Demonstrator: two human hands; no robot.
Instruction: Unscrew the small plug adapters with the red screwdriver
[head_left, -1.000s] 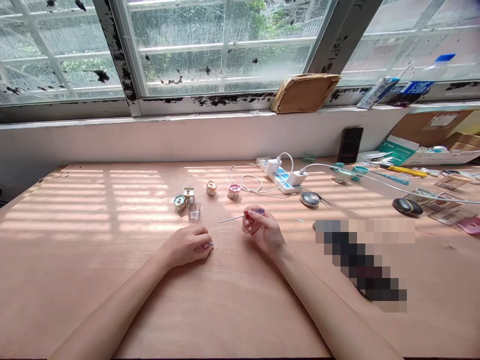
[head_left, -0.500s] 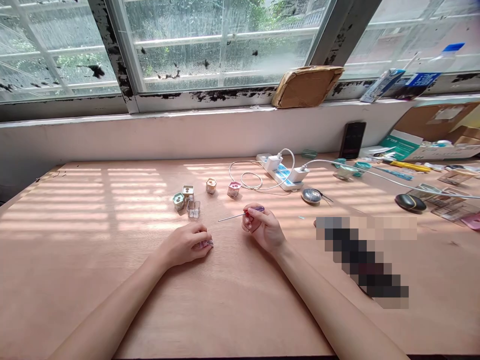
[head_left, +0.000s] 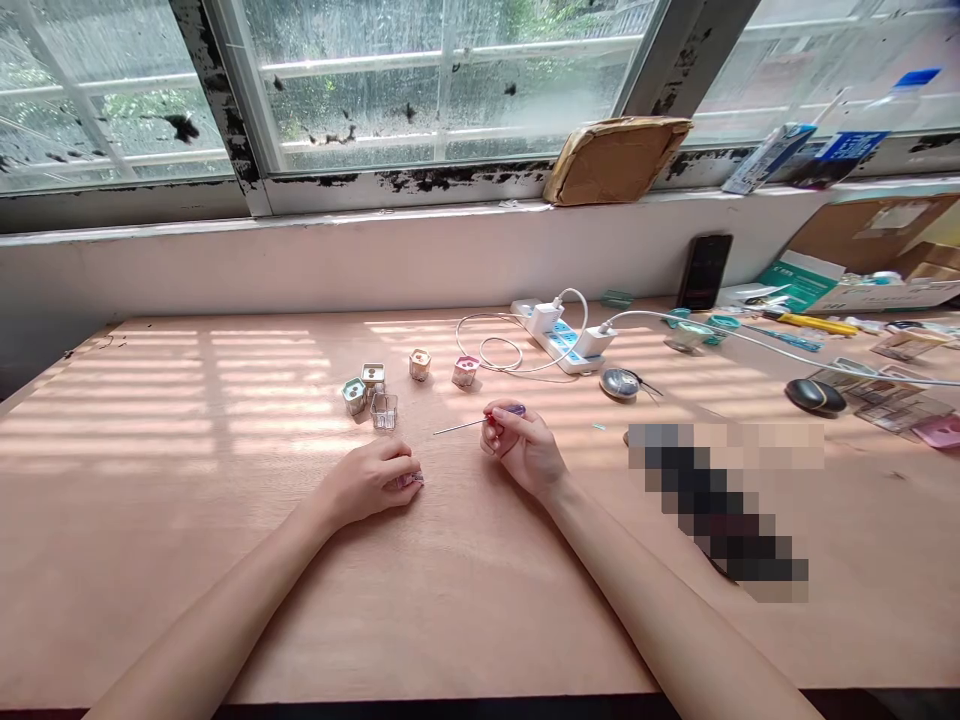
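Observation:
My left hand (head_left: 375,478) rests on the table with its fingers closed round a small pinkish-purple box-like piece (head_left: 409,480), mostly hidden under the fingers. My right hand (head_left: 523,446) pinches a thin screwdriver (head_left: 459,427) by its purple and red handle. The metal shaft points left, with its tip apart from the piece in the left hand. Beyond the left hand stand a small green-topped box (head_left: 354,396), a cream-topped box (head_left: 373,377) and a clear open box (head_left: 384,411), close together. An orange-topped box (head_left: 420,365) and a pink-topped box (head_left: 466,371) stand farther right.
A white power strip (head_left: 564,345) with chargers and cables lies at the back. Right of it are a round silver object (head_left: 620,384), an upright phone (head_left: 705,272) and a black mouse (head_left: 815,397). A pixelated dark object (head_left: 720,515) lies beside my right forearm.
The whole view has shifted slightly, so the table's things sit a little higher in the picture. Both hands keep nearly the same pose and the same holds.

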